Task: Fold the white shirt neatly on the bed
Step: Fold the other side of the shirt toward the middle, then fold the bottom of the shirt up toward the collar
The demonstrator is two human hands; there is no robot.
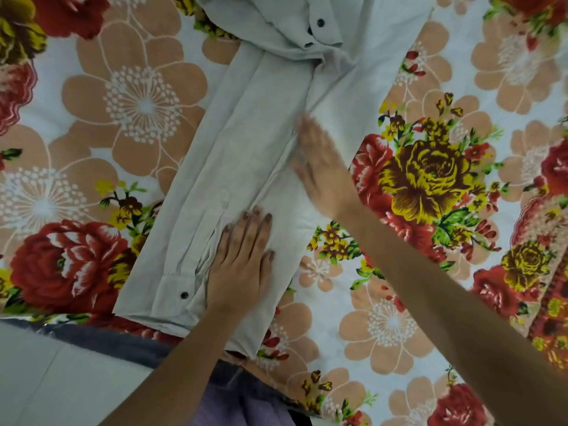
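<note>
Under both flat, open hands, left hand [242,259] and right hand [322,167], lies the white shirt [239,142].

The white shirt [246,142] is looking like matt, creased woven cloth; its buttons [320,23] are showing glossy; the floral bedsheet [123,118] is lying smooth.

Blurred right hand [322,170]; shirt [246,142] top off-frame.

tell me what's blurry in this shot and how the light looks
Head view: the right hand is smeared by motion blur, its fingertips indistinct. Head view: the left hand, flat on the white shirt, is sharp down to the nails, and the flowered bedsheet is crisp. Head view: light is soft and even, with no glare or hard shadows.
</note>
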